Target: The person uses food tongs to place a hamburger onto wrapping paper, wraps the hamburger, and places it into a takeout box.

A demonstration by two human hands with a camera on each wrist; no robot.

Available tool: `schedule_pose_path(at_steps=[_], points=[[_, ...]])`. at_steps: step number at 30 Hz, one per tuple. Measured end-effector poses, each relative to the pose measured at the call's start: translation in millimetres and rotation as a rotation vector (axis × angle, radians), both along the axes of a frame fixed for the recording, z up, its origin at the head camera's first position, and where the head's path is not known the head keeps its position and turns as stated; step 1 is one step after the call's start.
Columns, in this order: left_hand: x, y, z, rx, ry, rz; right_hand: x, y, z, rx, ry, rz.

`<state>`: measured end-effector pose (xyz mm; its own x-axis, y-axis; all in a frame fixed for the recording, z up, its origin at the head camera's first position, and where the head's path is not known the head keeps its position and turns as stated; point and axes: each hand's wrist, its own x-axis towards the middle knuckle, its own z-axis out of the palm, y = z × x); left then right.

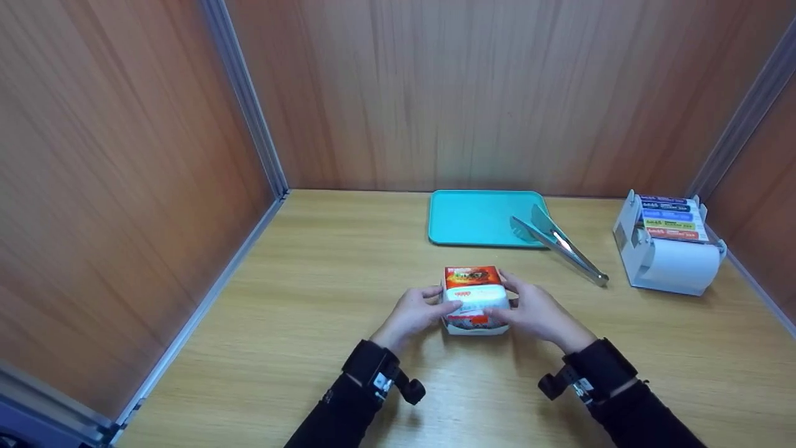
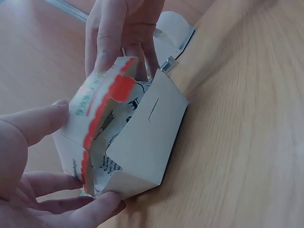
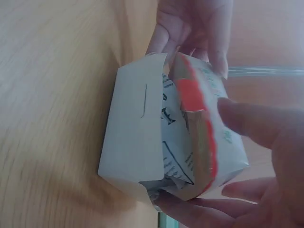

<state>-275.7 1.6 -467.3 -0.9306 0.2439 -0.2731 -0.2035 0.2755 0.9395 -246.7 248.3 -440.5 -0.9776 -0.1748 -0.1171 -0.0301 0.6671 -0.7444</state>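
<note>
A cardboard burger box (image 1: pixel 474 291) with a red, white and printed lid sits on the table between both hands. Its lid (image 2: pixel 78 114) is partly lowered, leaving a gap at the front. Through that gap a bundle in printed paper (image 3: pixel 175 142) shows; what it wraps is hidden. An orange-red tab (image 2: pixel 123 89) on the lid hangs apart from the slit in the white front wall (image 2: pixel 147 133). My left hand (image 1: pixel 415 316) holds the box's left side, thumb on the lid. On the right side my right hand (image 1: pixel 540 312) holds it likewise, thumb on the lid, fingers along the side.
Behind the box lies a turquoise tray (image 1: pixel 476 218). Metal tongs (image 1: pixel 563 246) rest across its right edge, handle end on the table. Farther right stands a white dispenser (image 1: pixel 668 249) with colourful labels and a white roll. Wood panels enclose the back and sides.
</note>
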Motion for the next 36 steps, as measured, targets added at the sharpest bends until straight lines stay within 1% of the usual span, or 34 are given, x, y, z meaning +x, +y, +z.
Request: schedule_pose_path(at_steps=[2, 6, 10, 13, 17, 21, 26, 28, 33, 36], points=[[-0.3, -0.6, -0.9, -0.013, 0.01, 0.006, -0.3, 2.5, 0.0, 0.0, 0.003, -0.012], [-0.6, -0.3, -3.7, 0.019, 0.022, 0.002, 0.5, 5.8, -0.9, -0.007, 0.003, -0.018], [2.2, 0.2, -8.7, 0.033, 0.041, -0.002, 4.8, 6.9, -4.9, -0.003, -0.007, -0.016], [2.8, 1.1, -11.6, 0.057, 0.05, -0.003, 6.7, 8.1, -6.3, 0.014, 0.016, 0.008], [0.8, 1.2, -13.1, 0.077, 0.067, -0.025, 6.0, 10.4, -5.4, 0.022, 0.027, 0.048], [-1.5, 0.3, -14.6, 0.057, 0.081, -0.041, 4.4, 10.5, -5.2, 0.032, 0.02, 0.048], [-0.8, 0.5, -18.3, 0.021, 0.12, -0.04, 6.3, 6.8, -9.0, 0.075, 0.026, 0.025], [0.3, 1.5, -20.6, 0.006, 0.136, -0.029, 8.5, 5.2, -11.2, 0.077, 0.028, 0.009], [4.9, 4.7, -25.2, -0.015, 0.145, 0.004, 15.2, 2.4, -15.8, 0.116, 0.073, -0.036], [7.5, 6.4, -24.0, -0.03, 0.15, -0.007, 18.5, -0.2, -17.6, 0.147, 0.103, -0.064]])
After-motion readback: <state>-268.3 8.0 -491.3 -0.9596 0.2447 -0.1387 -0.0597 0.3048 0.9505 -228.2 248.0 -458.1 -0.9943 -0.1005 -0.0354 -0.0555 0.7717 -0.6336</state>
